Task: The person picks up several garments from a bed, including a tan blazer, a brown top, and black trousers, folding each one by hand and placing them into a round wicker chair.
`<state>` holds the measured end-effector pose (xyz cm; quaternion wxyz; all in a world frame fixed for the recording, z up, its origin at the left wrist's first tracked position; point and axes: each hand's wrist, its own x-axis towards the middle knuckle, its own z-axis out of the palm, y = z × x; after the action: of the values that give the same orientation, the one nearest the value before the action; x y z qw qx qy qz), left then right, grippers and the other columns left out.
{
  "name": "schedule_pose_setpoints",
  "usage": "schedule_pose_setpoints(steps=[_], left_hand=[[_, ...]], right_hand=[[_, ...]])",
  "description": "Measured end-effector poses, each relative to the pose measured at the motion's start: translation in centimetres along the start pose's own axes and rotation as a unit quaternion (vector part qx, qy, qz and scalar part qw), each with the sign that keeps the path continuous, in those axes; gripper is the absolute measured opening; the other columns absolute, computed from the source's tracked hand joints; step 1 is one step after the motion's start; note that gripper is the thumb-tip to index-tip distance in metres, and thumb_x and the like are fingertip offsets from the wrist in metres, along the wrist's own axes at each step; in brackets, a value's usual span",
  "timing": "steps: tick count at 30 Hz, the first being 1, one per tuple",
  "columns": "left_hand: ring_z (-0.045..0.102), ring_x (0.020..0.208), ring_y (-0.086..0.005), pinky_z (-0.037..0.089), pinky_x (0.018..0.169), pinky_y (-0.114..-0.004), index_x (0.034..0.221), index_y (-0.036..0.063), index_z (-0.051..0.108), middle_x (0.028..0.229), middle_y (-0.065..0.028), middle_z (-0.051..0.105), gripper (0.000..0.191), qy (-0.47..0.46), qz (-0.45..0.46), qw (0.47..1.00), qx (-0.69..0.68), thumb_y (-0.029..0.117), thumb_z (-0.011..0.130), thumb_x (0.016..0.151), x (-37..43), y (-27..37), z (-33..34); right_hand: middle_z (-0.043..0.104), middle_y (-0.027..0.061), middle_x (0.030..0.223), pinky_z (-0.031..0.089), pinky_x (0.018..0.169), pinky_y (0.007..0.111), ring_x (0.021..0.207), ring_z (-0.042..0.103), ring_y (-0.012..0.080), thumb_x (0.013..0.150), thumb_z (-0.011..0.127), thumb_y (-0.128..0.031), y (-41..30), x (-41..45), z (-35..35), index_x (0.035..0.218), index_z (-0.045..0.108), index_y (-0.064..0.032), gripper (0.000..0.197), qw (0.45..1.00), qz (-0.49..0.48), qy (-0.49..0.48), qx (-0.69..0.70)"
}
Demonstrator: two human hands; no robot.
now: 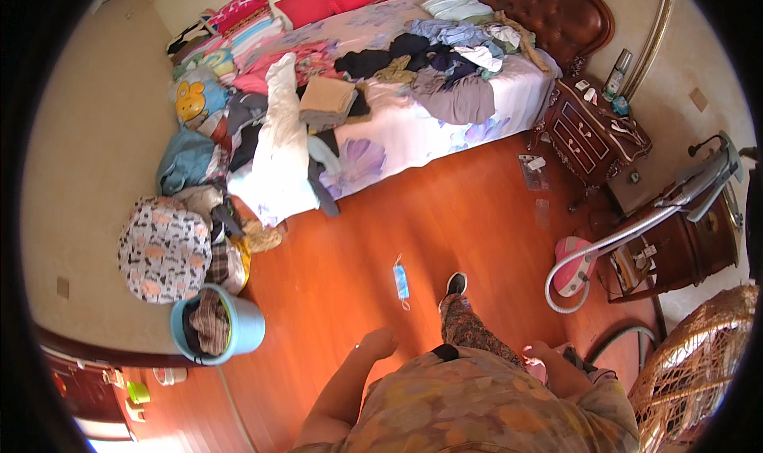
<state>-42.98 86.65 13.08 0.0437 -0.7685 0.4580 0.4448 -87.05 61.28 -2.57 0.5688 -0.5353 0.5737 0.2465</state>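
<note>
My left hand (378,343) is low in the centre, over the wooden floor, with its fingers curled and nothing visible in it. My right hand (536,351) is to the right of my leg, beside pink and dark cloth (572,357); whether it grips the cloth is unclear. On the floor ahead lies a blue face mask (401,282) with its ear loops spread. Beyond it stands a bed with a floral sheet (357,161), covered with loose clothes. A folded tan and grey stack (328,100) lies near its edge, beside a long white cloth (283,125).
A light blue bucket (247,328) with clothes stands at left, near a patterned round cover (164,250) and piled clothes. At right are a carved nightstand (581,137), a pink and white appliance (575,265) with a silver hose, and a wicker chair (697,369).
</note>
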Motion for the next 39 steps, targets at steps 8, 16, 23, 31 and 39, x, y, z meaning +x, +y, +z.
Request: schedule_pose_setpoints(steps=[8, 16, 23, 31, 39], left_hand=[[0.055, 0.097, -0.0340, 0.044, 0.079, -0.043, 0.102, 0.0065, 0.058, 0.102, -0.0194, 0.058, 0.036, 0.046, 0.049, 0.989, -0.128, 0.035, 0.049, 0.081, 10.5, 5.4, -13.5], [0.057, 0.094, -0.0303, 0.046, 0.080, -0.040, 0.112, 0.0031, 0.054, 0.106, -0.0158, 0.059, 0.039, 0.055, -0.026, 0.992, -0.111, 0.030, 0.048, 0.084, 21.5, 6.5, -25.6], [0.057, 0.090, -0.0333, 0.045, 0.077, -0.043, 0.099, 0.0082, 0.059, 0.095, -0.0180, 0.060, 0.033, 0.006, 0.026, 0.994, -0.110, 0.031, 0.051, 0.077, 32.4, 3.6, -33.5], [0.054, 0.101, -0.0320, 0.042, 0.086, -0.040, 0.113, 0.0076, 0.054, 0.110, -0.0162, 0.056, 0.041, 0.050, 0.015, 0.996, -0.066, 0.032, 0.051, 0.080, 45.9, 1.7, -49.6], [0.054, 0.099, -0.0303, 0.043, 0.085, -0.038, 0.109, 0.0021, 0.054, 0.106, -0.0158, 0.058, 0.036, 0.166, 0.028, 0.978, -0.121, 0.024, 0.052, 0.081, 51.7, 3.1, -62.9]], right_hand=[[0.056, 0.0080, 0.059, 0.040, 0.039, 0.026, 0.046, 0.053, 0.0149, 0.072, 0.056, -0.012, -14.4, 9.9, -15.3, 0.067, 0.054, -0.0057, 0.009, 0.981, -0.112, -0.056, 0.151], [0.060, 0.0079, 0.085, 0.046, 0.062, 0.029, 0.071, 0.055, 0.0159, 0.078, 0.056, -0.018, -42.9, 12.9, -24.6, 0.098, 0.057, -0.0022, 0.025, 0.944, -0.286, 0.161, -0.040], [0.059, 0.0085, 0.092, 0.049, 0.069, 0.028, 0.082, 0.057, 0.0158, 0.078, 0.055, -0.014, -58.2, 14.5, -28.3, 0.109, 0.053, -0.0008, 0.034, 0.957, -0.282, 0.057, -0.023], [0.060, 0.0105, 0.086, 0.048, 0.067, 0.029, 0.076, 0.059, 0.0166, 0.081, 0.050, -0.018, -67.9, 20.0, -38.0, 0.107, 0.054, -0.0018, 0.030, 0.895, -0.151, 0.096, -0.409], [0.060, 0.0086, 0.088, 0.046, 0.067, 0.032, 0.076, 0.057, 0.0199, 0.077, 0.056, -0.012, -73.9, 26.0, -41.8, 0.102, 0.058, -0.0038, 0.027, 0.976, -0.196, 0.093, -0.024]])
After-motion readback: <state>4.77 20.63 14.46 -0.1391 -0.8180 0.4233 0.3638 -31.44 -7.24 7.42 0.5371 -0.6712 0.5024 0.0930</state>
